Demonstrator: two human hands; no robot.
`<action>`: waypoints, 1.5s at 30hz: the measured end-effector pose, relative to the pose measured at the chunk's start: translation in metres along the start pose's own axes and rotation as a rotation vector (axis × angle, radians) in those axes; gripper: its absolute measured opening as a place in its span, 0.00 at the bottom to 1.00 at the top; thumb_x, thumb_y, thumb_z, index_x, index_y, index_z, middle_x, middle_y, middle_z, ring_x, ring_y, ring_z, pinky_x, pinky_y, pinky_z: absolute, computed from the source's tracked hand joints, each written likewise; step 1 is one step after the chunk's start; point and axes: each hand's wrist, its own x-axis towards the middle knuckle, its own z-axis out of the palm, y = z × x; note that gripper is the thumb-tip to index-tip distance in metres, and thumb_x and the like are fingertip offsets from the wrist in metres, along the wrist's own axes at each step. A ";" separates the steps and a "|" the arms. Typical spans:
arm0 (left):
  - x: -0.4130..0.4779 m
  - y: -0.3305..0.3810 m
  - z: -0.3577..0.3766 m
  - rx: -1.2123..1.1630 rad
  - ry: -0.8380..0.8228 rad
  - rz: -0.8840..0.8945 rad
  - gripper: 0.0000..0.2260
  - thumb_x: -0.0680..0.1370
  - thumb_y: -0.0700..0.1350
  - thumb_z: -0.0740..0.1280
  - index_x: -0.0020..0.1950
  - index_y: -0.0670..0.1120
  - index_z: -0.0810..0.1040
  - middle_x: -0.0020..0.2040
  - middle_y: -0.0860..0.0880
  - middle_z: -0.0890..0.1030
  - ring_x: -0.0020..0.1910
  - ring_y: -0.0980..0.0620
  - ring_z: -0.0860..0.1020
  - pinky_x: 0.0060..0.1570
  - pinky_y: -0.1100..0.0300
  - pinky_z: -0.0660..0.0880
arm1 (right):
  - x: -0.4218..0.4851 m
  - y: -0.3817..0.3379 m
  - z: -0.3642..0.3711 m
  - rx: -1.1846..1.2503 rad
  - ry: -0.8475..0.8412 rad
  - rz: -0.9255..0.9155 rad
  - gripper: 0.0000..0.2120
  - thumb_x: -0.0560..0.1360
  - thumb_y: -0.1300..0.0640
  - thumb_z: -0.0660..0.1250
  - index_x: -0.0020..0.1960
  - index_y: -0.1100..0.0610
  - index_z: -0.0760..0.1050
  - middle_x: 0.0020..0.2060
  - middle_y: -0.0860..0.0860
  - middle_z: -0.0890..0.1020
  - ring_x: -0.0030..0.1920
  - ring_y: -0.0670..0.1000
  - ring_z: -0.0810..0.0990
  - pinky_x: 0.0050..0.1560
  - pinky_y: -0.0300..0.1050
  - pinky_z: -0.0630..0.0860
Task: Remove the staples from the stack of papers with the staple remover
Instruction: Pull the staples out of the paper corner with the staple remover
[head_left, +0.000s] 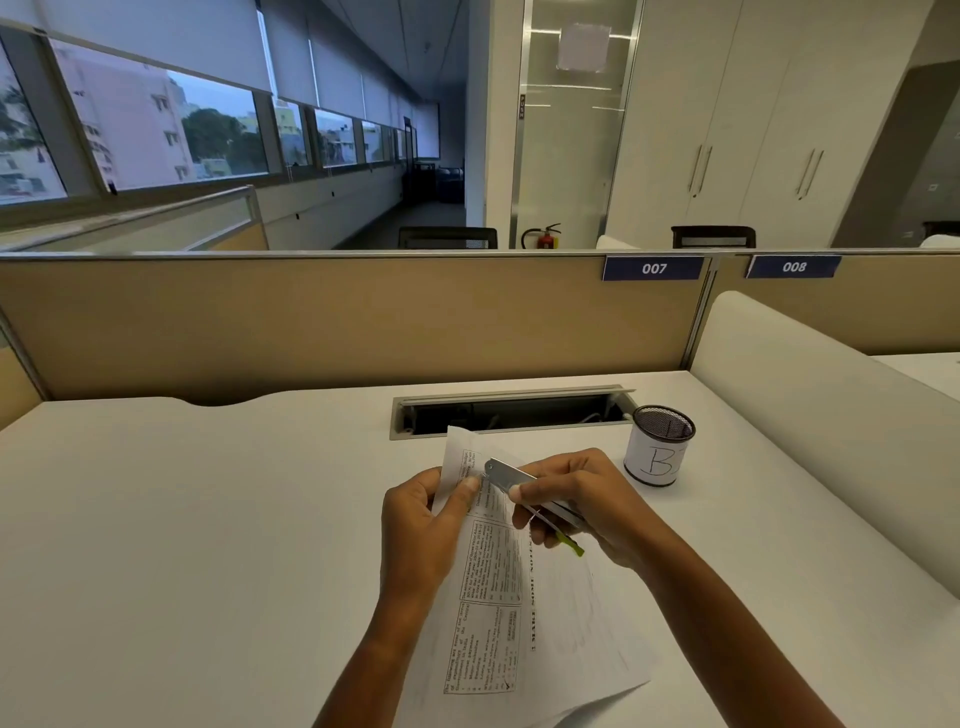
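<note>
Currently, left to right: left hand (415, 525) pinches the far corner of the stack of papers (519, 597), thumb on top near the printed edge, fingers curled underneath. Stack runs from that lifted corner toward 6 o'clock, its near end resting on the white surface (182, 519); printed tables face up. Right hand (582, 504) is closed around the staple remover (511, 475), a flat metal tool with a yellow-green end poking out at 5 o'clock from the fist. Its metal tip points to 10 o'clock and sits at the pinched corner, just beside the left thumb. Can't tell if the tip is under a staple; too small. Cable slot (511, 413) lies at 12 o'clock from the hands. Mesh pen cup (658, 446), wrapped in paper marked "B", stands at 2 o'clock, apart from the papers.
</note>
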 end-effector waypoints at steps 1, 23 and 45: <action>0.000 0.000 -0.001 0.002 -0.002 0.003 0.04 0.72 0.46 0.66 0.38 0.53 0.76 0.34 0.56 0.78 0.30 0.54 0.79 0.22 0.71 0.73 | 0.001 -0.001 -0.001 -0.003 -0.002 -0.006 0.08 0.72 0.62 0.66 0.36 0.57 0.81 0.25 0.46 0.83 0.24 0.45 0.79 0.26 0.34 0.75; 0.001 -0.011 0.000 -0.021 -0.162 0.056 0.07 0.71 0.41 0.67 0.36 0.53 0.78 0.34 0.54 0.80 0.31 0.64 0.79 0.27 0.73 0.74 | 0.021 -0.006 -0.031 0.252 -0.055 0.047 0.06 0.72 0.64 0.62 0.38 0.63 0.76 0.26 0.52 0.80 0.23 0.45 0.75 0.22 0.34 0.71; -0.007 -0.019 0.008 -0.393 0.050 -0.384 0.08 0.74 0.45 0.64 0.37 0.48 0.80 0.36 0.47 0.82 0.36 0.46 0.80 0.32 0.58 0.76 | -0.001 0.029 0.023 -0.256 0.159 -0.129 0.06 0.71 0.52 0.69 0.46 0.52 0.79 0.41 0.47 0.82 0.37 0.44 0.78 0.41 0.39 0.77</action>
